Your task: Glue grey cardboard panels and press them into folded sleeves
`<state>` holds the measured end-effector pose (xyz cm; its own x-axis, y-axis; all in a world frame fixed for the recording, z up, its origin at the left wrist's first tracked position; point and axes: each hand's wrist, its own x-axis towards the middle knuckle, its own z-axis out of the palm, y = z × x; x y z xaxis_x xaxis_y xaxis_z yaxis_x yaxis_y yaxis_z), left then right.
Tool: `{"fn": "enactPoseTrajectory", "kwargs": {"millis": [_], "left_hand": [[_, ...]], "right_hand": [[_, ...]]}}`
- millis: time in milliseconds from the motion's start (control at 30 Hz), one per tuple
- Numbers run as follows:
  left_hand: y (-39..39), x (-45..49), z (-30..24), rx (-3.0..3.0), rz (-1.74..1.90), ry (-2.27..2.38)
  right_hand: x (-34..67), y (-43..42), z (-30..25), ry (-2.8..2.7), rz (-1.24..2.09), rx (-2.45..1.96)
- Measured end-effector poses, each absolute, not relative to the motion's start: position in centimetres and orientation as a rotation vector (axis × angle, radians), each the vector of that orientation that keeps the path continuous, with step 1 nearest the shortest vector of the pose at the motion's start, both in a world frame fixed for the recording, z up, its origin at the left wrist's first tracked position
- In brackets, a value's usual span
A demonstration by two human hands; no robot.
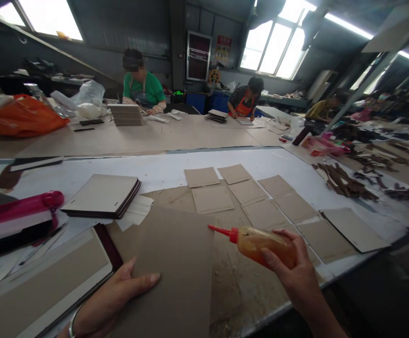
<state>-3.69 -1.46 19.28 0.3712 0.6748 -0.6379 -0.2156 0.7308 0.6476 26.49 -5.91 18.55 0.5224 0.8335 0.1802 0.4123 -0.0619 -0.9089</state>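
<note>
My right hand grips a soft glue bottle with amber glue and a red nozzle that points left over the table. My left hand lies on the left edge of a large brown cardboard sheet, thumb on top and the other fingers hidden under it. The nozzle tip hangs just above the sheet's upper right corner. Several smaller cardboard pieces lie spread in rows beyond the bottle.
A stack of boards sits at the left, a bound cover beside my left hand, a pink object at far left. Brown scraps litter the right. Across the far table three people work near an orange bag.
</note>
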Motion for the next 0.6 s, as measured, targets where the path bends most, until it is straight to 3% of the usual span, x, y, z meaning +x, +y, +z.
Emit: {"fn": "enactPoseTrajectory", "kwargs": {"millis": [600], "left_hand": [[0.1, -3.9, 21.3, 0.608, 0.606, 1.047]], "right_hand": [[25.6, -8.6, 21.1, -1.151, 0.504, -1.743]]}}
